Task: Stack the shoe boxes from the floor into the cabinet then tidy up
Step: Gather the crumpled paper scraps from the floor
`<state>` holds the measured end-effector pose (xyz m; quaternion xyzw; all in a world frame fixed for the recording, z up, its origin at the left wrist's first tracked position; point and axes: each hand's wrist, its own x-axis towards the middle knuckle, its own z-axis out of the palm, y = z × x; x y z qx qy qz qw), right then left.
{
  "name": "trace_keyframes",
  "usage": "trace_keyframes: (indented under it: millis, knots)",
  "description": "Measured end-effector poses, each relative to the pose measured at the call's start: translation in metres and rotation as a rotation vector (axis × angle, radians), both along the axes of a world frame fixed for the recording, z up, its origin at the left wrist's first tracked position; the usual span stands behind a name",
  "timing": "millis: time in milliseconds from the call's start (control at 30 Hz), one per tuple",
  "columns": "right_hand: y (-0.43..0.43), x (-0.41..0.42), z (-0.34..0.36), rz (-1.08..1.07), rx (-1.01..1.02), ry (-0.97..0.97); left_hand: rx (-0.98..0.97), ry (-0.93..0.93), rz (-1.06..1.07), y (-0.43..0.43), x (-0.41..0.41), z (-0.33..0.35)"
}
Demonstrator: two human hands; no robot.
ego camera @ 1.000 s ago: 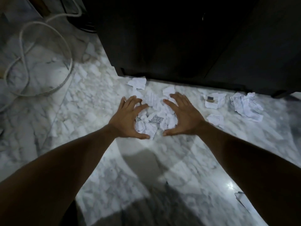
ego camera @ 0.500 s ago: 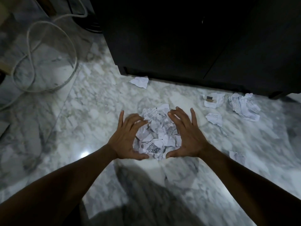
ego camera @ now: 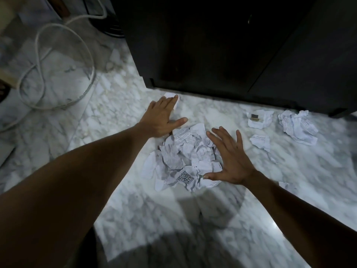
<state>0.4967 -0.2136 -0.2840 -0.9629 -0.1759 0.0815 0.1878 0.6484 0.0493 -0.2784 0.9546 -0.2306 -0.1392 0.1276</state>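
Observation:
A heap of crumpled white printed papers (ego camera: 183, 157) lies on the marble floor in front of the dark cabinet (ego camera: 222, 47). My right hand (ego camera: 229, 157) rests flat with spread fingers against the heap's right side. My left hand (ego camera: 164, 117) reaches forward with straight fingers and lies over a single white scrap (ego camera: 172, 95) near the cabinet's base. Neither hand grips anything. No shoe box is in view.
More crumpled scraps lie to the right: one with a small dark item on it (ego camera: 259, 118), a larger wad (ego camera: 298, 127) and a small piece (ego camera: 259, 142). A looped white cable (ego camera: 63, 60) lies on the floor at the left.
Both hands had pulled the paper heap toward me. Now my left hand has left the heap and stretched forward onto the lone scrap by the cabinet; my right hand stays by the heap.

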Motion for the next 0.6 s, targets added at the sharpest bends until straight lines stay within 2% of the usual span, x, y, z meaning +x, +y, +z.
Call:
trace_keyframes:
  millis: [100,200,300,467,600]
  knots:
    - [-0.004,0.006,0.004,0.079,-0.024,0.003,-0.045,0.025,-0.086,0.027,-0.029,0.013]
    - [-0.006,0.016,0.013,0.258,-0.168,0.008,-0.075,0.103,-0.196,0.054,-0.08,0.017]
    - [0.0,0.023,0.014,0.375,-0.256,0.029,-0.095,-0.002,-0.252,0.049,-0.13,-0.002]
    - [0.011,0.025,0.006,0.366,-0.282,0.068,0.007,-0.106,-0.09,0.007,-0.157,-0.023]
    - [0.016,0.021,0.006,0.299,-0.265,0.063,-0.004,-0.152,-0.033,0.002,-0.156,-0.022]
